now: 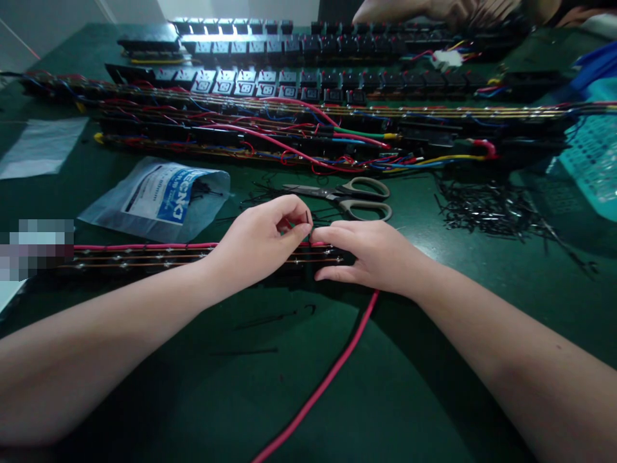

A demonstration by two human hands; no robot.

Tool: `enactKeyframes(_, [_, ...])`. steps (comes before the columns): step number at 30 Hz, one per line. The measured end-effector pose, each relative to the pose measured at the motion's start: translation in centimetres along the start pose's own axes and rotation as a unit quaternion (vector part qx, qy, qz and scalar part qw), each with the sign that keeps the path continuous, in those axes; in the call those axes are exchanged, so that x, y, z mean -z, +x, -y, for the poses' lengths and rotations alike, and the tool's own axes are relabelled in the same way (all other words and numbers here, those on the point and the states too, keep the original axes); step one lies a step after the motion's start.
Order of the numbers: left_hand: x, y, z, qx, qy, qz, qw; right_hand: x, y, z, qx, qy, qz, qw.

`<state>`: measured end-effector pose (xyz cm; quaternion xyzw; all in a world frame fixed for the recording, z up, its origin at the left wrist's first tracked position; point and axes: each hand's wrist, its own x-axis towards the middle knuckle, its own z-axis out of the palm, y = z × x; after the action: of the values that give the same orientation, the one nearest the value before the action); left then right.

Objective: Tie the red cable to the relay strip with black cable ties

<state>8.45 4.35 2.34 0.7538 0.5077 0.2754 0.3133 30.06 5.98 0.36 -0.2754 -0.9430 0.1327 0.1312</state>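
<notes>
A long black socket strip (130,262) with bare copper rails along it lies crosswise in front of me. A red cable (344,354) runs along its far edge, bends under my right hand and trails toward me. My left hand (255,241) is closed in a pinch on a thin black cable tie (309,220), which stands up at the red cable. Close beside it, my right hand (380,254) spans the strip's end with thumb and index finger apart, fingertips at the cable. Its palm hides the cable's bend.
Scissors (351,196) lie just beyond my hands, beside a plastic bag (159,199) of ties. Loose black ties (486,209) are heaped at right, near a turquoise basket (598,148). Several wired socket strips (289,90) fill the back. Another person's hands (457,13) are at the far side.
</notes>
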Motion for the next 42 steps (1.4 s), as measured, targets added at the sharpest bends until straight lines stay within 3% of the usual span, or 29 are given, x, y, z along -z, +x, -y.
enactKeyframes(16, [0.0, 0.1, -0.1, 0.005, -0.001, -0.003, 1.0, -0.1, 0.0, 0.2, -0.011, -0.027, 0.016, 0.999])
enactKeyframes(25, [0.1, 0.0, 0.0, -0.015, 0.002, 0.001, 1.0, 0.8, 0.3, 0.5, -0.044, 0.007, 0.061, 0.997])
enactKeyframes(33, [0.1, -0.1, -0.1, -0.019, -0.045, -0.027, 0.998, -0.3, 0.0, 0.2, -0.013, -0.048, 0.002, 0.999])
enactKeyframes(42, [0.0, -0.1, -0.1, -0.015, -0.042, -0.037, 0.998, 0.0, 0.0, 0.1, 0.008, -0.056, 0.007, 0.998])
